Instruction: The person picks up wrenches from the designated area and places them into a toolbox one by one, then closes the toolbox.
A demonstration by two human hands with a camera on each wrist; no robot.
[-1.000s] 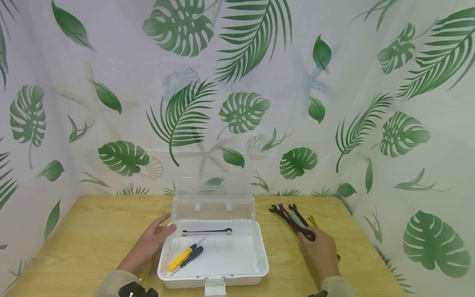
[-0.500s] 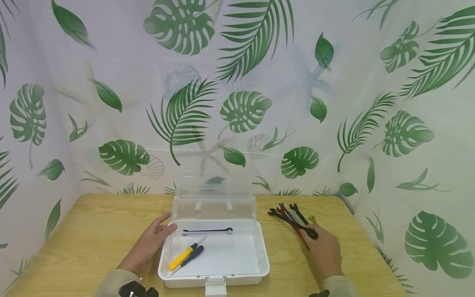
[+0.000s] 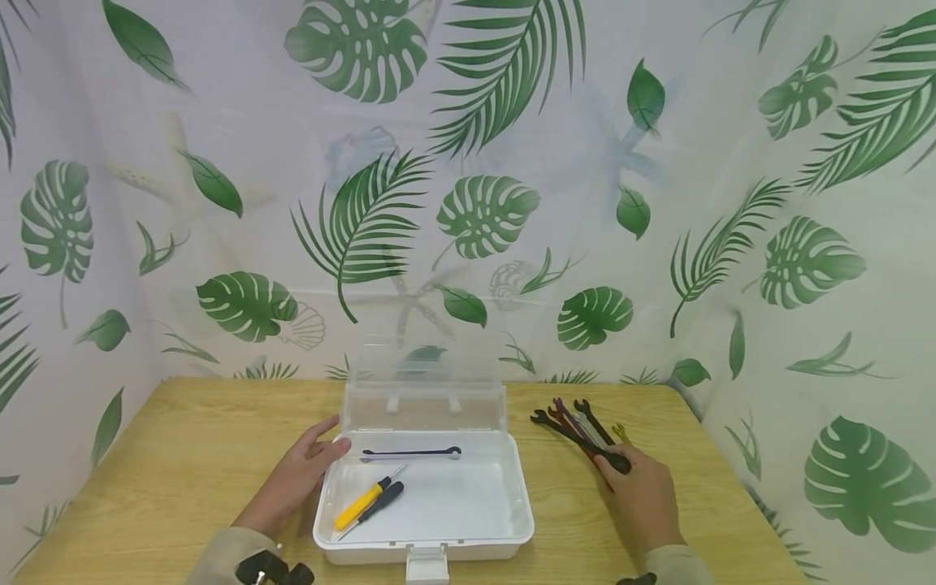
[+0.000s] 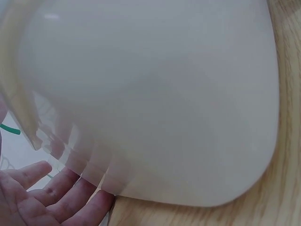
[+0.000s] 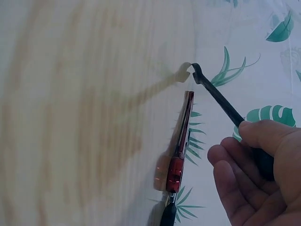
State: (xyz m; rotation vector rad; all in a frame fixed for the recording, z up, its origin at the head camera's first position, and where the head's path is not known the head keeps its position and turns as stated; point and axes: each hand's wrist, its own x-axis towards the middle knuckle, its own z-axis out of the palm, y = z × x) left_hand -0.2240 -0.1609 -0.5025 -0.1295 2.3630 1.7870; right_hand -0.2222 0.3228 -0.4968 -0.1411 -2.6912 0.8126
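An open white toolbox (image 3: 522, 520) with a clear lid stands on the table. My left hand (image 3: 292, 483) holds its left side near the hinge, thumb over the rim; in the left wrist view its fingertips (image 4: 101, 200) touch the outer wall. Inside lie a dark wrench (image 3: 413, 452), a yellow-handled screwdriver (image 3: 361, 504) and a black-handled screwdriver (image 3: 380, 504). To the right, my right hand (image 3: 643, 496) pinches a black wrench (image 5: 221, 99) between thumb and fingers, its jaw end raised off the table in the right wrist view.
Several other wrenches, including a purple one (image 3: 561, 406), a second black one (image 3: 594, 422) and a yellow one (image 3: 619, 435), lie beyond the right hand, partly hidden by it. A leaf-printed curtain (image 3: 468, 325) closes off the wooden table's (image 3: 219, 439) back and sides.
My right hand has shifted slightly right, and the black wrench in it has turned to a flatter angle. The left hand keeps its place on the toolbox. The head view has drifted a little.
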